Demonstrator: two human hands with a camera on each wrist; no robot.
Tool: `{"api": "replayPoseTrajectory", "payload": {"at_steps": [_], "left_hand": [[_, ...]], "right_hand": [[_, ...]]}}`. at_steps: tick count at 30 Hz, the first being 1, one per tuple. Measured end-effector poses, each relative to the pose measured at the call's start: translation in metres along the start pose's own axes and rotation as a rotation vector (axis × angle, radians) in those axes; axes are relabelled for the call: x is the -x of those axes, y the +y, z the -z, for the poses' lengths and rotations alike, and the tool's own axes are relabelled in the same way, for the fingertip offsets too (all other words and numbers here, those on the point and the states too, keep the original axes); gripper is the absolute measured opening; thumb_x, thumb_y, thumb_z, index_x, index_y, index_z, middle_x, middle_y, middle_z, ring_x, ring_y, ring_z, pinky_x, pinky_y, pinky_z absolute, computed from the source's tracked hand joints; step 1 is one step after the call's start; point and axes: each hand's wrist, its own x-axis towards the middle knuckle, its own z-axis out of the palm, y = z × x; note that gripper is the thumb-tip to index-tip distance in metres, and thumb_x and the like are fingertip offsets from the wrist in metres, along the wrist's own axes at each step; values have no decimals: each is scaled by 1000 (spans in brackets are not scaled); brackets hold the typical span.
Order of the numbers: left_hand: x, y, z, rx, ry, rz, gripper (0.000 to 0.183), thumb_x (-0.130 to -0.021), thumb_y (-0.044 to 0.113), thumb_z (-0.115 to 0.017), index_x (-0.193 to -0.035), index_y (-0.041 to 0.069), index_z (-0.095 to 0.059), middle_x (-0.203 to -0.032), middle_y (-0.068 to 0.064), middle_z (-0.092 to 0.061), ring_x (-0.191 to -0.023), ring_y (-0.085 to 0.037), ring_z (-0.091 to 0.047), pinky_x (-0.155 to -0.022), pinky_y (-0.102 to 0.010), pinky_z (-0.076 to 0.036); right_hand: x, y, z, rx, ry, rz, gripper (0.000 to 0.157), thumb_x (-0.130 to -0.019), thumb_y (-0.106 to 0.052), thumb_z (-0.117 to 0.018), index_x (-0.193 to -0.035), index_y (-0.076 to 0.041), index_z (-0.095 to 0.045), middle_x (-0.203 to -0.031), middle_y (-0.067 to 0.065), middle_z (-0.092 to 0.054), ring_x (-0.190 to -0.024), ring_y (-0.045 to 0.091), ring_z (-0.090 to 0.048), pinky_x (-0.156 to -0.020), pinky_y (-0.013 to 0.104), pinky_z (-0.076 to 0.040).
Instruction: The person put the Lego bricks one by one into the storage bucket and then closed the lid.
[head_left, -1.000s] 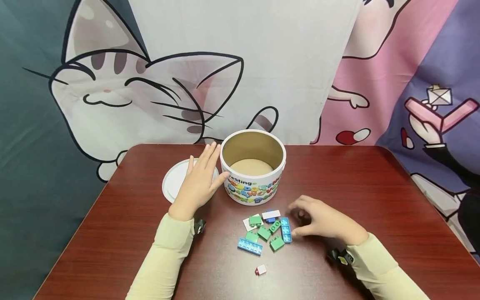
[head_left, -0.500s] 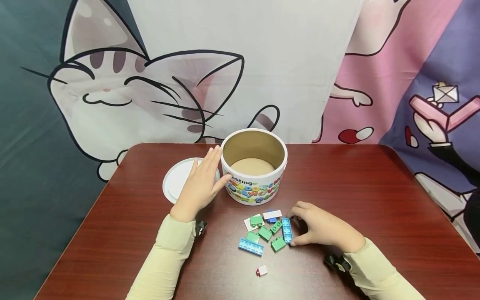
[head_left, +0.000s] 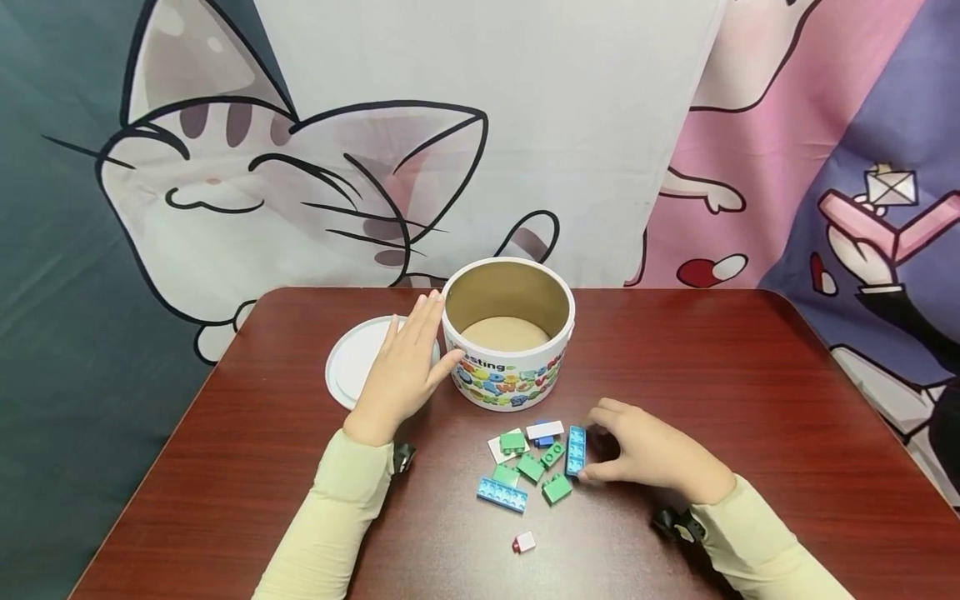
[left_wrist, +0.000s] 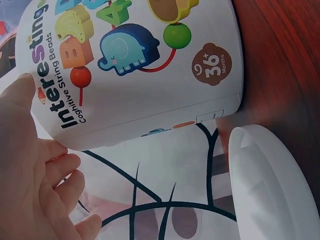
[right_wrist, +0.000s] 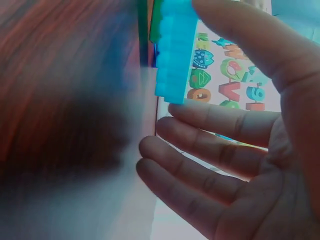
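My right hand (head_left: 648,454) pinches a long light-blue toy brick (head_left: 576,451) by its ends, between thumb and forefinger. The right wrist view shows the same blue brick (right_wrist: 180,52) at the thumb tip and forefinger tip, the other fingers loosely bent. My left hand (head_left: 401,367) has its fingers stretched out against the left side of a white printed bucket (head_left: 506,392). Up close in the left wrist view, the thumb and fingers lie along the bucket (left_wrist: 150,90). Left of the pinched brick are several green bricks (head_left: 530,467) and a second light-blue brick (head_left: 502,494).
The white lid (head_left: 347,362) lies left of the bucket, partly behind my left hand. A white brick (head_left: 544,429) sits with a dark-blue one among the pile. Nearer me is a small white-and-red piece (head_left: 525,542). A cartoon cloth (head_left: 570,125) hangs behind the table (head_left: 225,500).
My right hand has come in to the light-blue brick and taken it between thumb and forefinger. The brick has shifted slightly away from me. My left hand stays at the bucket.
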Motion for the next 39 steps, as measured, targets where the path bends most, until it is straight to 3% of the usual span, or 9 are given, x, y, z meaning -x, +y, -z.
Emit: {"api": "replayPoseTrajectory", "payload": {"at_steps": [5,13,20,24,32,39], "left_hand": [[0,1,0,-53,20,-8,81,-102,48,-54,-162,5,-20,-168,-10,-22,-155,-24,-16,-121,-59,-16],[3,1,-2,-81,11,-6,82,-102,49,-54,-163,7,-18,-169,-7,-19,-155,-21,-15,-122,-57,-12],[3,2,-2,-112,25,-12,84,-102,49,-55,-163,6,-17,-169,-7,-19,-155,-21,-15,-123,-56,-12],[2,4,-3,-126,36,-22,84,-102,49,-55,-163,5,-17,-168,-9,-21,-155,-22,-16,-122,-56,-13],[1,4,-5,-122,50,-27,84,-101,48,-56,-163,6,-18,-168,-9,-20,-155,-21,-15,-122,-56,-13],[1,4,-5,-125,46,-23,84,-102,49,-55,-162,5,-18,-168,-9,-21,-155,-21,-16,-122,-56,-13]], "right_hand": [[-1,-1,4,13,81,36,44,-80,-49,-84,-101,-14,-67,-93,-6,-59,-84,12,-56,-75,29,-52],[-3,-6,18,14,191,24,46,-80,-43,-86,-109,-13,-70,-102,-5,-65,-95,14,-63,-84,39,-56],[-9,-16,37,-6,288,3,47,-77,-43,-89,-110,-16,-71,-105,-7,-65,-100,16,-64,-88,44,-55],[-12,-21,51,-6,366,43,49,-75,-38,-91,-111,-14,-70,-106,-7,-66,-101,14,-62,-90,43,-54],[-32,-32,75,-17,511,132,51,-71,-28,-94,-114,-15,-71,-109,-6,-68,-104,11,-61,-93,32,-49],[-62,-38,83,-56,542,109,48,-75,-29,-92,-115,-11,-72,-112,2,-70,-105,18,-63,-93,41,-50]]}}
